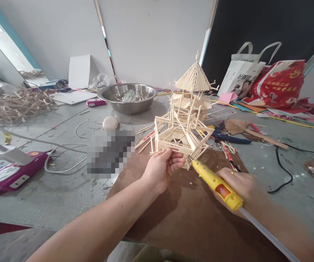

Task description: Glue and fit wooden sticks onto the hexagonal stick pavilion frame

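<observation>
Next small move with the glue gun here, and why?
Probably squeeze a small dab onto the bottom edge of the stick tower: the glue gun in the right hand has its tip there, and the left hand grips the base beside it.

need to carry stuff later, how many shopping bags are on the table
2: a white bag with handles at the back right, and a red bag close beside it, further right. Others may be hidden.

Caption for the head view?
Left hand grips a stick pagoda on brown board; right hand holds a yellow glue gun at its base.
</observation>
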